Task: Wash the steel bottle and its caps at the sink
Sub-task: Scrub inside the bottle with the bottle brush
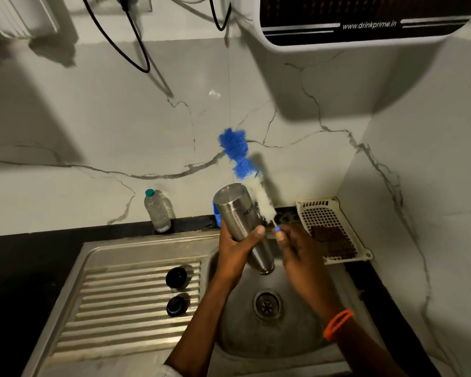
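Observation:
The steel bottle (241, 213) is upside down over the sink bowl (237, 330), mouth pointing at the drain. My left hand (235, 240) grips its body from the left. To the right of the bottle, my right hand (294, 246) pinches the handle of a blue and white bottle brush (245, 170), whose bristles stick up and lean against the bottle's side. Two dark caps lie on the ribbed drainboard: one cap (178, 278) farther back, the other cap (176, 306) nearer me.
A clear plastic water bottle (158, 210) stands on the dark counter behind the drainboard (114, 317). A white perforated tray (329, 213) with a brown scrub pad (333, 240) sits right of the sink. A water purifier (365, 20) hangs on the wall, with cables (136, 47) on the left.

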